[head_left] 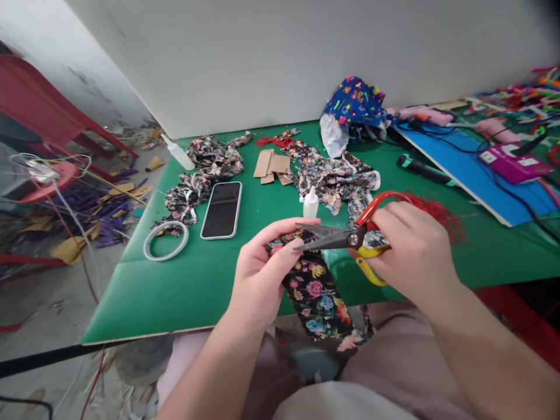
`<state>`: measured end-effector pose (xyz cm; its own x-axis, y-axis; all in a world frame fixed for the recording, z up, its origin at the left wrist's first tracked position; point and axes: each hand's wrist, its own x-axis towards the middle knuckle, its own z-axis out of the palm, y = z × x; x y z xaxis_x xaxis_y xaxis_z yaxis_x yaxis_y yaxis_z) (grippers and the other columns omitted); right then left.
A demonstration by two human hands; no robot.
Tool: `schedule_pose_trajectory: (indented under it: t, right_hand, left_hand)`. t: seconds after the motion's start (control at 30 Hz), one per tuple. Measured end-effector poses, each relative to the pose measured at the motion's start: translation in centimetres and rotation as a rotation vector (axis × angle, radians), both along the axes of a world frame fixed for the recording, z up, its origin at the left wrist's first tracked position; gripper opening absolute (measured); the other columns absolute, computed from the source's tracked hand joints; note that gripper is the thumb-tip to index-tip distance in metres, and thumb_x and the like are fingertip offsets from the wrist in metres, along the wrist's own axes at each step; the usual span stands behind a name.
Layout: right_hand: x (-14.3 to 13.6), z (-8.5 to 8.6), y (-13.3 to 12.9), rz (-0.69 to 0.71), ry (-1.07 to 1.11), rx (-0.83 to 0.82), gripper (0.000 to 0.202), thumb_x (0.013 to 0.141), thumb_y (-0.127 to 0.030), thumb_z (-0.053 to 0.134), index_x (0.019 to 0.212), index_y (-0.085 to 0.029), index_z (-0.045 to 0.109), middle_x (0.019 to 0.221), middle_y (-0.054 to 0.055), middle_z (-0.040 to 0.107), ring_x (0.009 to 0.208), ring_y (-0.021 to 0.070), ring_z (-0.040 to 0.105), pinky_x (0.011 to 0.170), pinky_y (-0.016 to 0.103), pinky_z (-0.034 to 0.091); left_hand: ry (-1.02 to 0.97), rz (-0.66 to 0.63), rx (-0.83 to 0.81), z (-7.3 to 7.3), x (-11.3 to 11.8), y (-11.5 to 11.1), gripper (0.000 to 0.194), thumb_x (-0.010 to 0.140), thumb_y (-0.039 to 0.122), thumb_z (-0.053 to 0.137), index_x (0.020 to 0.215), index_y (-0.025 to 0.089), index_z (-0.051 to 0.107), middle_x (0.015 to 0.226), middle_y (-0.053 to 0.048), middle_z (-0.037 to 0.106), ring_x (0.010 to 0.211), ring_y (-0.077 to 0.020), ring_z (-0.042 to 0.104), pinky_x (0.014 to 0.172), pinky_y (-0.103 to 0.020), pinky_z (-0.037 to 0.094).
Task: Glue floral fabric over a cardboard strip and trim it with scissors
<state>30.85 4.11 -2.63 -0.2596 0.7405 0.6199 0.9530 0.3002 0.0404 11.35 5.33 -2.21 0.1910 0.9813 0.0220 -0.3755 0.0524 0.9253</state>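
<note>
My left hand (262, 274) pinches the upper end of a black floral fabric strip (318, 289), which hangs down over the table's front edge toward my lap. In my right hand (413, 248) is a pair of scissors (353, 239) with a red and a yellow handle. Their blades point left, slightly apart, and reach across the top of the strip at my left fingertips; whether cloth lies between them I cannot tell. Just behind the blades stands a small white squeeze bottle (310, 204). Crumpled floral fabric (324, 178) lies beyond it.
On the green table (201, 291) lie a phone (221, 210), a tape roll (166, 240), cardboard pieces (271, 165), another bottle (178, 153) and red threads (437, 216). A blue patterned cloth (356, 102) sits at the back. To the right are a blue board (472, 181), a purple device (514, 162) and cables.
</note>
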Motion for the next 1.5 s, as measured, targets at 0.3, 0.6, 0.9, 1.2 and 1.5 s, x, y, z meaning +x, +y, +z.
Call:
schedule_pose_trajectory:
  t: [0.3,0.6,0.9,1.2,1.5]
  right_hand:
    - [0.6,-0.5,0.0,-0.012,-0.037,0.026,0.019,0.079,-0.033,0.055,0.066,-0.020,0.052,0.061,0.002,0.047,0.062,0.0178,0.044,0.057,0.031,0.032]
    - [0.4,-0.5,0.0,-0.024,0.033,0.017,0.017,0.077,-0.018,0.054,0.060,-0.020,0.050,0.055,0.001,0.048,0.058,0.0155,0.046,0.053,0.029,0.033]
    - [-0.5,0.5,-0.3,0.230,0.922,-0.922,0.034,0.070,-0.052,0.067,0.074,-0.018,0.066,0.058,-0.002,0.058,0.049,0.0108,0.050,0.046,0.023,0.039]
    - [-0.6,-0.7,-0.2,0.176,0.859,-0.784,0.021,0.071,-0.036,0.066,0.065,-0.018,0.058,0.054,-0.002,0.051,0.048,0.0102,0.046,0.043,0.023,0.037]
    - [-0.9,-0.8,0.9,-0.040,1.141,-0.626,0.023,0.068,-0.042,0.068,0.072,-0.021,0.059,0.041,-0.007,0.049,0.032,0.0088,0.042,0.036,0.023,0.033]
  left_hand:
    - [0.041,-0.083,-0.067,0.9,0.0,0.0,0.018,0.075,0.020,0.065,0.090,0.024,0.075,0.093,-0.002,0.073,0.078,-0.0184,0.067,0.066,-0.025,0.053]
    - [0.006,-0.085,-0.045,-0.3,0.0,0.1,0.020,0.081,0.024,0.062,0.097,0.025,0.073,0.097,-0.001,0.073,0.083,-0.0178,0.068,0.068,-0.024,0.053]
    - [0.038,0.253,-0.012,-1.8,-0.1,2.0,0.016,0.077,0.025,0.069,0.093,0.023,0.073,0.086,-0.001,0.072,0.070,-0.0082,0.062,0.061,-0.014,0.047]
    - [0.016,0.393,0.026,-1.8,-0.3,2.4,0.015,0.076,0.023,0.070,0.091,0.023,0.073,0.079,0.002,0.067,0.064,-0.0040,0.059,0.058,-0.011,0.047]
    - [-0.110,-0.053,-0.145,-2.7,0.3,2.3,0.018,0.066,0.028,0.078,0.079,0.018,0.070,0.077,0.000,0.069,0.067,-0.0135,0.065,0.058,-0.026,0.059]
